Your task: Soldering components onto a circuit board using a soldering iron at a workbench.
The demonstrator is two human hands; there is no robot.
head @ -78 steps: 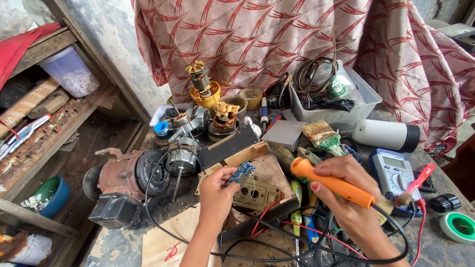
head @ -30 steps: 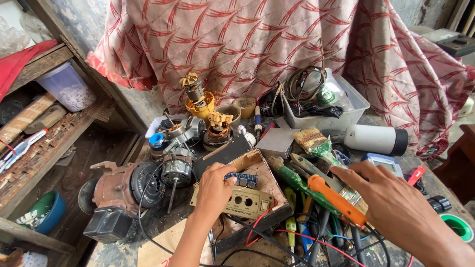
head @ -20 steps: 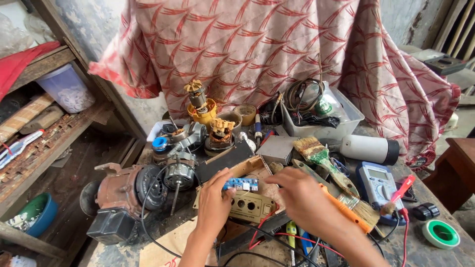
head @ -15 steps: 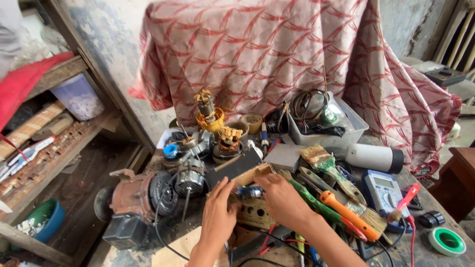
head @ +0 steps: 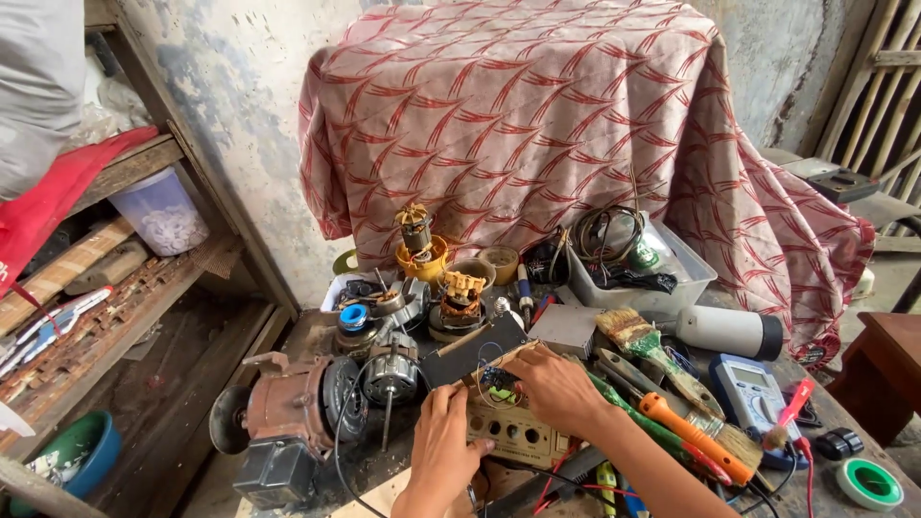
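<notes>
1. The left hand (head: 443, 451) is resting low on the beige panel (head: 513, 434), a flat plastic piece with a row of round holes, its fingers curling loosely against the panel's near-left edge.
2. The right hand (head: 554, 384) is reaching across from the right, fingers pinching down on a small blue circuit board (head: 499, 381) that is sitting at the panel's upper edge; thin wires are looping around it.
3. The grip itself is partly hidden by the knuckles, so it seems to be a fingertip pinch, but I cannot tell how firm it is.
4. The panel is lying near the front of the cluttered table (head: 312, 336), just right of a small motor with a shaft (head: 389, 374) and a rusty brown grinder motor (head: 288, 408).
5. An orange-handled soldering iron (head: 691, 436) is lying free, just right of the right forearm, beside a worn paintbrush (head: 648, 350).
6. A blue multimeter (head: 753, 393) with a red probe is lying further right, near a green tape roll (head: 868, 482).
7. A red patterned cloth (head: 537, 115) is draping over something bulky behind the table.
</notes>
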